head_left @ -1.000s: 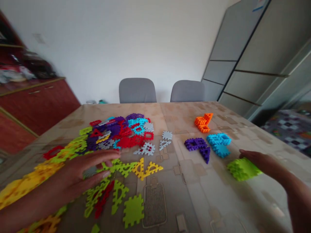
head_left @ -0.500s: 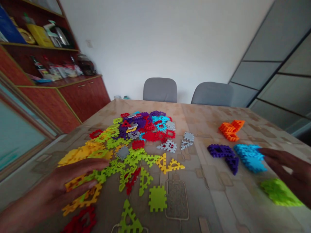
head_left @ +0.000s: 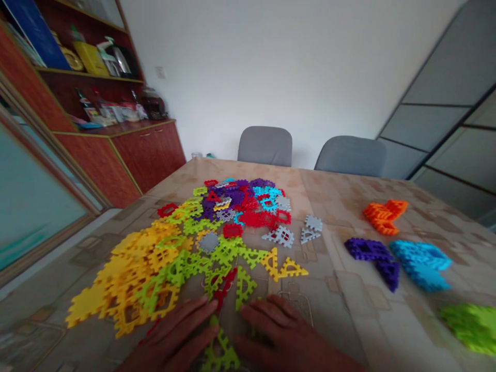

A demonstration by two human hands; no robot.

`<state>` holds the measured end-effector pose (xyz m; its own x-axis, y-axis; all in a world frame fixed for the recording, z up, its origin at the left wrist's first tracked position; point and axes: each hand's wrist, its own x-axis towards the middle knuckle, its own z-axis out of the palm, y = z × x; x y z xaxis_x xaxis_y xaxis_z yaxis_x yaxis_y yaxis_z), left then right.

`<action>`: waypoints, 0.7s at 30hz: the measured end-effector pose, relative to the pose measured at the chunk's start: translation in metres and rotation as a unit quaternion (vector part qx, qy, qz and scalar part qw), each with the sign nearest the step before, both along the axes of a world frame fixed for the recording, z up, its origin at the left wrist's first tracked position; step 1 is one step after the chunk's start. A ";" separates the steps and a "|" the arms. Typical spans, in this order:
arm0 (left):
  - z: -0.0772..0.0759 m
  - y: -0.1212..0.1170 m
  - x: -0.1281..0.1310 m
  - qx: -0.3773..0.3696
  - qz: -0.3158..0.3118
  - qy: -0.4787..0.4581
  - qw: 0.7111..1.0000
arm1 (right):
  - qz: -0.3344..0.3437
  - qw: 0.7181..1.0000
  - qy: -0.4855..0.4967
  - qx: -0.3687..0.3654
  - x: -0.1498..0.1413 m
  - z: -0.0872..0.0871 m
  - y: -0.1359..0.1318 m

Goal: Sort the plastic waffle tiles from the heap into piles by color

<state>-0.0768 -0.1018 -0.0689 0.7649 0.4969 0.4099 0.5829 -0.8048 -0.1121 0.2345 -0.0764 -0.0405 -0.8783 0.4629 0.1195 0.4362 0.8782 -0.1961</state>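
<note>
My left hand [head_left: 176,338] lies low over the near table with its fingers stretched out, mostly covering a red interlocking piece. Its fingertips come close to a dark red piece [head_left: 225,292] and a green triangle piece [head_left: 220,354]. Opposite, my right hand [head_left: 277,330] is spread flat, palm down, over a green piece that shows only in part between the fingers. Another green triangle [head_left: 245,290] sits just beyond the right fingertips. Neither hand visibly grips anything. A large loose heap of yellow pieces [head_left: 127,268] and green pieces [head_left: 189,266] spreads ahead of the left hand.
Red pieces [head_left: 258,218], purple pieces [head_left: 232,196] and blue pieces [head_left: 267,195] lie farther back. On the right sit separate stacks: orange [head_left: 382,217], purple [head_left: 368,250], blue [head_left: 420,261] and green [head_left: 470,325]. Two grey chairs [head_left: 264,145] stand beyond the patterned table [head_left: 333,196].
My right hand has left the blue and green stacks and moved left to the near middle. My left hand has come off the yellow and green heap toward it. The view has shifted left.
</note>
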 end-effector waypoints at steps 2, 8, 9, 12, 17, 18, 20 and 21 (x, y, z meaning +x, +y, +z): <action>0.007 0.009 0.015 -0.009 0.019 0.007 1.000 | -0.040 0.999 -0.007 -0.003 0.005 0.001 0.007; 0.030 0.028 0.040 -0.023 0.000 0.000 1.000 | -0.122 0.992 0.030 -0.019 0.020 0.004 0.016; 0.034 0.032 0.042 -0.018 -0.013 -0.007 1.000 | -0.129 0.991 0.040 -0.022 0.018 0.005 0.017; 0.042 0.041 0.047 0.000 -0.039 -0.020 0.999 | -0.134 0.989 0.061 -0.016 0.007 0.007 0.023; 0.037 0.047 0.045 0.001 -0.070 -0.015 0.997 | -0.148 0.989 0.021 -0.011 -0.023 0.018 0.037; 0.035 0.047 0.043 -0.009 -0.074 -0.015 0.997 | -0.158 0.987 0.012 -0.012 -0.028 0.020 0.040; 0.032 0.044 0.038 -0.035 -0.075 -0.017 0.996 | -0.169 0.985 0.001 -0.015 -0.033 0.022 0.044; 0.032 0.043 0.036 -0.049 -0.078 -0.019 0.996 | -0.168 0.986 -0.002 -0.021 -0.033 0.023 0.045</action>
